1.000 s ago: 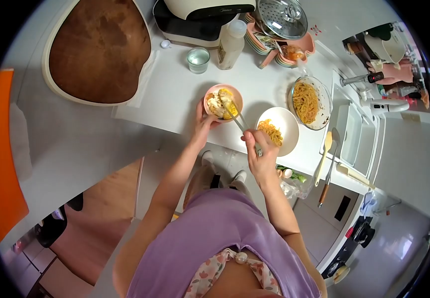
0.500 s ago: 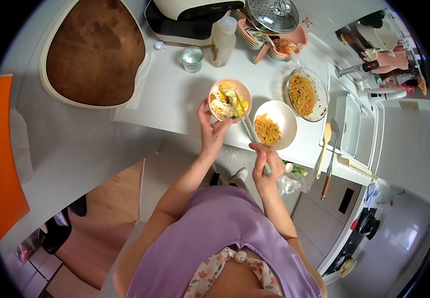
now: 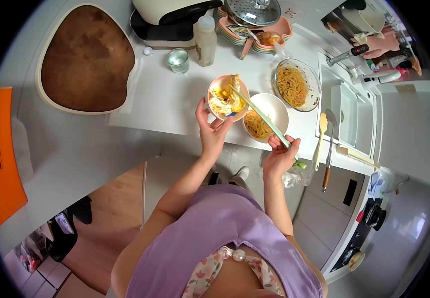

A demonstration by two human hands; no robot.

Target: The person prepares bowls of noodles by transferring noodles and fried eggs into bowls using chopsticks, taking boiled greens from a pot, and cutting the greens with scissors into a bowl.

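Pink bowl (image 3: pixel 219 81), underside hidden, is held by left hand (image 3: pixel 211 133); right hand (image 3: pixel 280 158) holds chopsticks (image 3: pixel 263 117).

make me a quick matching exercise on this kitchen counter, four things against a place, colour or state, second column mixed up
1. pink bowl
2. green chopsticks
3. drinking glass
4. large board

A. beside the bottle
B. brown with a pale rim
C. held in the right hand
D. held by the left hand

Pairs: 1-D, 2-C, 3-A, 4-B
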